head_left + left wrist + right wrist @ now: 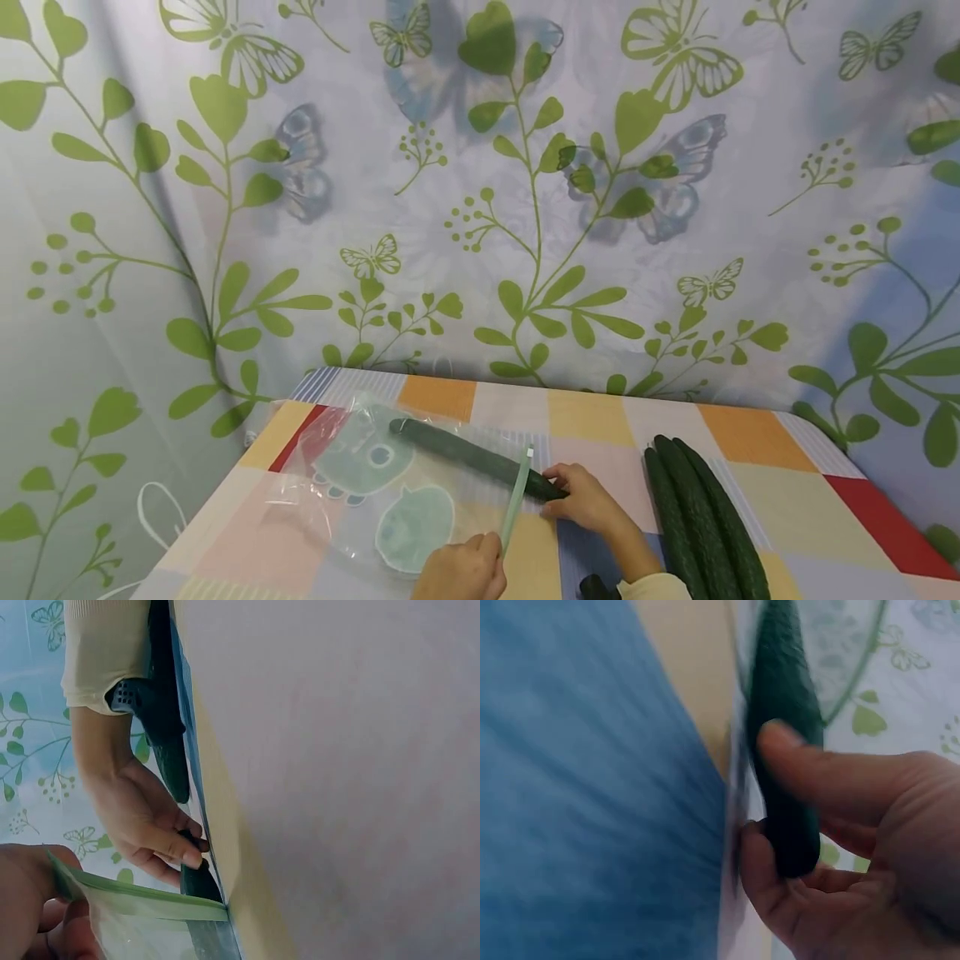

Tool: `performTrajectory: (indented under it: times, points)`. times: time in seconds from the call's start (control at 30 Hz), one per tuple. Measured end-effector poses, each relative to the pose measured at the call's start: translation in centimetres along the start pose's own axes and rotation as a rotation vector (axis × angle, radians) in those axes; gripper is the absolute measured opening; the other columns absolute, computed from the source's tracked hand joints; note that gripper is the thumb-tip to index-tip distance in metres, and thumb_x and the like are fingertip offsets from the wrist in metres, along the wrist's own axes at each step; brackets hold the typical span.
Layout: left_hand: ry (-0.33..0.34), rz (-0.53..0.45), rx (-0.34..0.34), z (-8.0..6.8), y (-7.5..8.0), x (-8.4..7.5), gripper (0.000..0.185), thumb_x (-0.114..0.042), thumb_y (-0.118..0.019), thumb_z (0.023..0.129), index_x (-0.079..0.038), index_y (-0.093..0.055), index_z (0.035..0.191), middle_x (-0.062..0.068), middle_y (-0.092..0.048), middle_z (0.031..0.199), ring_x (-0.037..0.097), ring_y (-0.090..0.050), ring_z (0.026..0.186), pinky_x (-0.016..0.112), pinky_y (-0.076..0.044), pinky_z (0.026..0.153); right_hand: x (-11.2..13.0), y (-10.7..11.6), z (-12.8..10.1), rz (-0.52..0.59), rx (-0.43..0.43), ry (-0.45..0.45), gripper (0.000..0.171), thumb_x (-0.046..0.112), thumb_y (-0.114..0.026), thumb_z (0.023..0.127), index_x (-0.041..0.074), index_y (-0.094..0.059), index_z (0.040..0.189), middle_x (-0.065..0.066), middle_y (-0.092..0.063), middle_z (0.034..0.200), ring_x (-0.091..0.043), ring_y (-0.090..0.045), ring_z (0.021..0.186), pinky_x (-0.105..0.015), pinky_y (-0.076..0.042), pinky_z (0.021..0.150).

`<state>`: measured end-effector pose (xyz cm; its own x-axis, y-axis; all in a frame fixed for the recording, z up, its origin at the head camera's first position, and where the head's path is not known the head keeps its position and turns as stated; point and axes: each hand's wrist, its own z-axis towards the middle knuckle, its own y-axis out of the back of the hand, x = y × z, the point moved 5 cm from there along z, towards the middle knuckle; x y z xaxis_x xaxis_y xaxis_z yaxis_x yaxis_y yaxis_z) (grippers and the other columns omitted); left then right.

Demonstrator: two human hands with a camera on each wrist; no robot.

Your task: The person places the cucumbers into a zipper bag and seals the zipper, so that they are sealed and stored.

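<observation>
Holding a cucumber (468, 455) by its end, with most of its length inside a clear zip bag (397, 483).
Gripping the jutting end in the right hand (588, 500), with fingers and thumb closed around the dark skin; pinching the pale green zip strip (517, 500) in the left hand (461, 571), with fingers curled tight. Lying slantwise over the patchwork-covered counter (588, 417), from the bag's far side to the right hand, and crossed by the strip in the head view. With two cartoon prints (415, 529) on the plastic, three more cucumbers (696, 508) side by side to the right, and a leaf-and-butterfly curtain (450, 183) beyond.
</observation>
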<state>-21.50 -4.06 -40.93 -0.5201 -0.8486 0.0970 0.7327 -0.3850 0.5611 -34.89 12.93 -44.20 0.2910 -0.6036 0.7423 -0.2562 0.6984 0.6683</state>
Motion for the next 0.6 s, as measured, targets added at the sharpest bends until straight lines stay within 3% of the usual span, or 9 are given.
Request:
performTrajectory:
  times: [0.13,0.37,0.5,0.6]
  points:
    - [-0.001,-0.024,-0.009,-0.3,-0.2,-0.1,0.024,-0.019,-0.064,0.049,-0.016,-0.042,0.058,-0.012,-0.033,0.046,-0.003,-0.016,0.040,0.008,-0.012,0.036,0.0,0.4,-0.1,-0.076,0.044,0.044,0.041,0.007,-0.074,0.070,-0.003,-0.057,0.105,-0.010,-0.058,0.086,-0.022,-0.056,0.078,-0.033,-0.045,0.064]
    - [-0.022,-0.057,0.007,-0.6,-0.5,-0.2,0.025,-0.020,-0.064,0.049,-0.017,-0.041,0.058,-0.013,-0.029,0.046,-0.005,-0.008,0.047,0.006,-0.009,0.038,-0.3,-0.7,0.2,-0.108,0.169,0.159,0.028,0.024,-0.056,0.088,-0.002,-0.059,0.098,-0.002,-0.058,0.076,-0.006,-0.048,0.063,-0.022,-0.040,0.054]
    - [-0.032,-0.030,-0.008,-0.3,-0.4,0.0,0.025,-0.018,-0.063,0.047,-0.016,-0.040,0.056,-0.012,-0.026,0.045,-0.005,-0.003,0.051,0.005,-0.005,0.040,-0.5,-1.0,0.6,0.010,0.170,0.189,0.030,0.024,-0.047,0.094,-0.001,-0.057,0.082,0.003,-0.048,0.065,-0.001,-0.039,0.052,-0.019,-0.035,0.047]
    - [-0.044,-0.006,-0.022,0.1,-0.1,0.1,0.023,-0.017,-0.060,0.050,-0.015,-0.037,0.055,-0.011,-0.023,0.045,-0.003,-0.001,0.054,0.006,-0.004,0.041,-0.7,-1.3,0.8,0.214,0.204,0.155,0.036,0.020,-0.043,0.095,-0.011,-0.050,0.079,0.003,-0.042,0.061,-0.001,-0.034,0.047,-0.017,-0.030,0.043]
